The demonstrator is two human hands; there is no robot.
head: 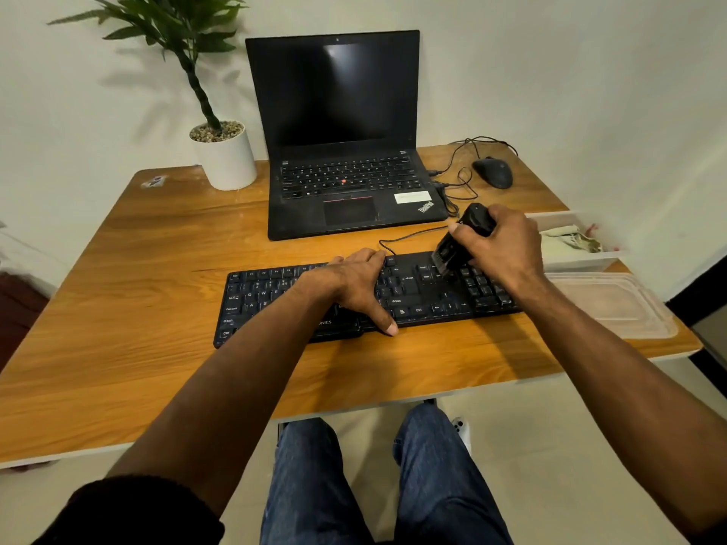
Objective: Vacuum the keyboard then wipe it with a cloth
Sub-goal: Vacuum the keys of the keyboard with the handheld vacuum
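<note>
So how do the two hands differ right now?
The left hand lies flat with straight fingers across the middle of the keyboard, steadying it; the right hand curls round the vacuum, tilting its brush onto the keys on the keyboard's right part. Both are over the keyboard.

A wooden surface (157, 269) with a pale edge carries a black keyboard (275, 300) near its front. Behind the keyboard stands an open black laptop (346, 182). A white potted plant (224, 155) sits at the back left, a black wired mouse (493, 173) at the back right. Along the right edge rest a clear plastic tub (566, 222) holding a crumpled cloth (570, 239), and just in front, a clear lid (617, 304).
</note>
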